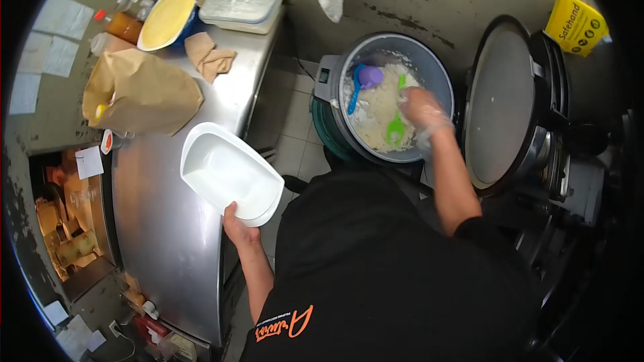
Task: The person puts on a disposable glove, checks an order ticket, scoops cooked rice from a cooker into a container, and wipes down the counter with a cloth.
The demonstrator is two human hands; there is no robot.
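My left hand (239, 226) grips the near end of a white oblong dish (231, 174), tilted beside the steel counter; the dish has nothing in it. My right hand (424, 108), in a thin clear glove, reaches into a big round rice cooker (439, 70). Its fingers are closed over the middle of a green rice paddle (394, 131), which shows above and below them; the exact grip is partly hidden. White rice (376, 108) fills the bottom of the pot. On the rice lie a blue spoon (355, 90) and a purple scoop (370, 76).
To the right stands the cooker's round open lid (498, 104). On the left, the steel counter (168, 208) bears a brown paper bag (144, 94), a lidded plastic container (241, 5), a yellow-topped tub (169, 19) and a brown cloth (209, 58). A yellow glove packet (575, 21) hangs upper right.
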